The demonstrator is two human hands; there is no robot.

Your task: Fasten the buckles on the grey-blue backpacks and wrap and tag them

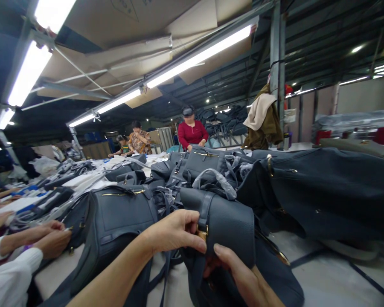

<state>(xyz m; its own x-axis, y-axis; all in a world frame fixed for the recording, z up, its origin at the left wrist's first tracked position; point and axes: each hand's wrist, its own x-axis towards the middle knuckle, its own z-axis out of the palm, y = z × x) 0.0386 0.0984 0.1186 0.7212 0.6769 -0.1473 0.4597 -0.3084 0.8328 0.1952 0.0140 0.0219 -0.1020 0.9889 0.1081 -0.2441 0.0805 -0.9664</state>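
Observation:
In front of me stands a dark blue-grey backpack [232, 221] with a broad front flap and a strap running down it. My left hand [179, 232] pinches the flap's strap beside a gold buckle [203, 233]. The thumb of my right hand [235, 266] lies on the flap's lower edge, while its other fingers curl underneath, partly hidden in shadow. A gold zipper [277, 251] shows along the backpack's right side.
Another dark backpack [124, 217] stands to the left, where a co-worker's hands [53, 238] handle a part. A large dark bag [333, 187] lies at right. More bags pile up behind; a person in red [192, 133] works across the table.

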